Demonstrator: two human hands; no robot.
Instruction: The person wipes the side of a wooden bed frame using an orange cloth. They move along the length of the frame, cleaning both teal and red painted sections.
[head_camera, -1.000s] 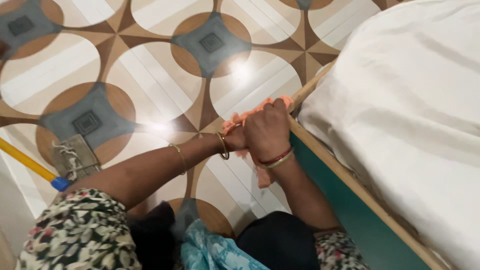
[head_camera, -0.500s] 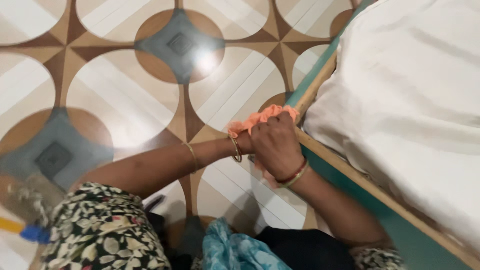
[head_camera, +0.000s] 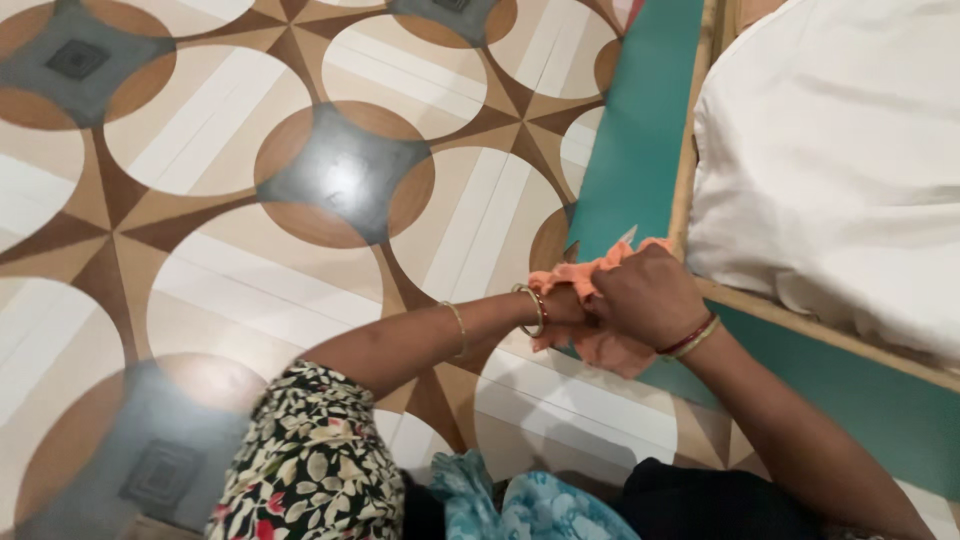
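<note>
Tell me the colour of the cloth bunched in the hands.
The cloth is pale orange, shown in the head view, gripped at the bed frame's corner.

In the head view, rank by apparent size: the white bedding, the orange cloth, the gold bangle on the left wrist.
1. white bedding
2. orange cloth, partly hidden by both hands
3. gold bangle

Orange cloth (head_camera: 600, 345), teal bed frame (head_camera: 630, 160)

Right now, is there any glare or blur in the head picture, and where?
Head view: a soft lamp glare sits on the dark grey floor tile; both hands, left hand and right hand, and the orange cloth look slightly soft; the white bedding is bright, with little detail.
</note>
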